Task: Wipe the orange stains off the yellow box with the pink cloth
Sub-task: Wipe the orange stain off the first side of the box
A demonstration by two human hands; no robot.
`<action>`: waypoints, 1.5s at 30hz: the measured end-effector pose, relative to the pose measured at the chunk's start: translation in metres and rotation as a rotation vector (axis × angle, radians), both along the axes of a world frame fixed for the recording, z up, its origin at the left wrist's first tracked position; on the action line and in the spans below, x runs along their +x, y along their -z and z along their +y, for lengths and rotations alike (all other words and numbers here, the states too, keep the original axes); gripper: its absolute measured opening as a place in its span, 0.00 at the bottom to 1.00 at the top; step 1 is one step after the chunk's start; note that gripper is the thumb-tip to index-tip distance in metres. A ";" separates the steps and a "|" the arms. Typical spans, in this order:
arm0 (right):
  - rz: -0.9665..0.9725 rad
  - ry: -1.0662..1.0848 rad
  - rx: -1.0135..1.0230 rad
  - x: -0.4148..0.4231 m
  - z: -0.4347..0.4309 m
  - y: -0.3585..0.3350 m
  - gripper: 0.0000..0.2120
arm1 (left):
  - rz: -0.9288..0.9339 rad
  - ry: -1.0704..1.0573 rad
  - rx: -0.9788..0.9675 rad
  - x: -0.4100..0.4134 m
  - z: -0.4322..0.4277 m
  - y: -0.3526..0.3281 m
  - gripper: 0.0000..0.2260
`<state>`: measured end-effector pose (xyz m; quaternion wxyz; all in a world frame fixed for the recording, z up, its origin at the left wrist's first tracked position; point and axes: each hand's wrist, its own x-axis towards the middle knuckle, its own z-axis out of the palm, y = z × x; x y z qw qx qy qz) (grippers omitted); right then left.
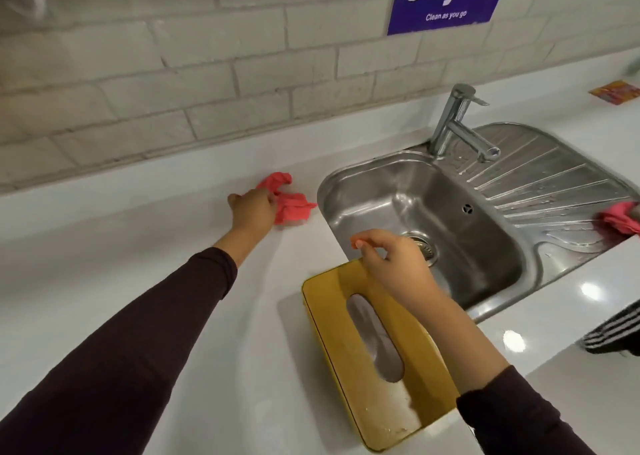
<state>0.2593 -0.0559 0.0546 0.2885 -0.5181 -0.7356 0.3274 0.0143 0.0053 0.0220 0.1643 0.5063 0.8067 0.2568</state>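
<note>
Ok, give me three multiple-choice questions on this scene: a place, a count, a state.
1. Where is the pink cloth that the left hand holds? A on a shelf; B on the counter left of the sink; C on the floor.
2. How many pink cloths show? A one; B two; C three.
3. The left hand's grip is: A closed on the cloth; B flat and open; C out of view.
Answers: B, white counter lies under it; B, a second cloth lies on the drainboard; A, fingers curl round it.
</note>
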 end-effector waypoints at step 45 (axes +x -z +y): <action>1.193 -0.448 -0.810 0.097 -0.123 -0.079 0.28 | -0.630 -0.128 0.191 0.209 -0.297 -0.098 0.08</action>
